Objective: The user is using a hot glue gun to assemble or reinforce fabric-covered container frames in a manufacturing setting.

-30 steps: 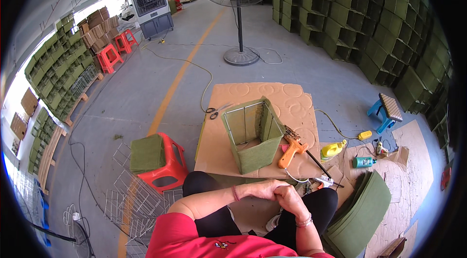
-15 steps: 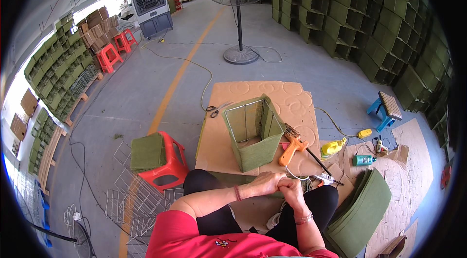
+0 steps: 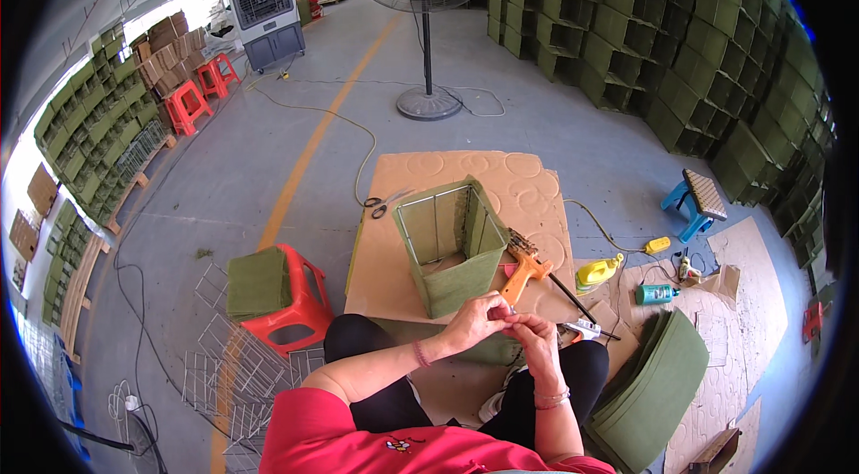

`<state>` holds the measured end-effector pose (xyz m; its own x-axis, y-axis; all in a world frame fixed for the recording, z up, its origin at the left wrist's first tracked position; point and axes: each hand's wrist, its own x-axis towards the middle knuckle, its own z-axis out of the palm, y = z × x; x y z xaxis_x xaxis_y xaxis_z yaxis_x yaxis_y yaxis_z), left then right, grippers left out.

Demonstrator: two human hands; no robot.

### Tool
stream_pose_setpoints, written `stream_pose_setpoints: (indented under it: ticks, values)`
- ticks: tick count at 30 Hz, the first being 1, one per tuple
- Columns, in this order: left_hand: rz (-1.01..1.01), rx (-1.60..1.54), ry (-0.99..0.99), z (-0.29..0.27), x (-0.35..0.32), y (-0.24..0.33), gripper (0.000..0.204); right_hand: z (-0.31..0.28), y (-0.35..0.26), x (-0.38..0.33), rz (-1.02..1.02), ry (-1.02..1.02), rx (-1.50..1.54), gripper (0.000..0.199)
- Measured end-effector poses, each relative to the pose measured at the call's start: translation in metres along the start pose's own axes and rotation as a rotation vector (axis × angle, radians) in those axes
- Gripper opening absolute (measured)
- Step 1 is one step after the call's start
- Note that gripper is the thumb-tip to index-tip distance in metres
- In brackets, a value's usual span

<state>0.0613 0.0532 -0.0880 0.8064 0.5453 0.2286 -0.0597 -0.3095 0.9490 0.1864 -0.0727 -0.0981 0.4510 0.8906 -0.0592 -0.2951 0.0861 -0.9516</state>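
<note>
The clasp seen 1 s ago over the lap has loosened: the left hand (image 3: 479, 320) and the right hand (image 3: 535, 338) are now lifted a little nearer the green box (image 3: 461, 282), their fingertips meeting just in front of it. The fingers are small and crowded here, so I cannot tell whether either hand is pinching something between them. The whole scene sits slightly further left than before, while the green box has kept its place on the cardboard (image 3: 510, 183), upright, top open, wire rods showing along its rim. The orange tool (image 3: 526, 273) lies against its right side, filling the gap toward the yellow bottle (image 3: 598, 274); a dark rod (image 3: 573, 297) slants just beyond the right hand, toward a white tool (image 3: 586, 329). Scissors (image 3: 383, 204) rest at the cardboard's left edge, well apart from the fingers. To the left, green pieces (image 3: 259, 283) are piled on a red stool (image 3: 304, 322), with wire frames (image 3: 237, 376) on the floor around it; to the right, a stack of green sheets (image 3: 658, 393) lies close beside the knee. A green bottle (image 3: 658, 294) and a blue stool (image 3: 696, 206) are farther right, and a large fan (image 3: 428, 63) stands ahead.
</note>
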Motion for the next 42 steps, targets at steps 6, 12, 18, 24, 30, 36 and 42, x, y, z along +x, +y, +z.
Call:
stream_pose_setpoints:
  ticks: [6, 12, 18, 24, 30, 36, 42]
  values:
    - [0.012, 0.078, 0.010, 0.002, -0.003, 0.005, 0.014, -0.002, 0.000, -0.002, -0.033, 0.000, -0.073, 0.014]
    - [0.028, 0.039, 0.013, 0.003, -0.002, 0.002, 0.016, -0.003, 0.001, -0.002, -0.052, -0.004, -0.097, 0.012]
    - [0.055, 0.187, -0.004, 0.004, -0.005, 0.007, 0.018, -0.003, -0.002, 0.000, -0.065, -0.012, -0.059, 0.012]
    - [0.166, 0.121, 0.048, 0.006, -0.006, 0.007, 0.017, -0.003, 0.000, -0.004, -0.057, -0.015, -0.049, 0.010]
    - [0.079, 0.194, -0.025, 0.006, -0.009, 0.011, 0.019, -0.002, -0.002, -0.007, -0.046, 0.016, 0.002, 0.009]
    - [0.202, 0.181, 0.065, -0.001, -0.002, 0.016, 0.025, -0.003, 0.003, 0.000, -0.091, -0.027, -0.036, 0.013]
    - [0.263, 0.161, 0.122, -0.002, 0.006, 0.024, 0.030, 0.001, 0.006, 0.006, -0.105, -0.101, 0.244, 0.009]
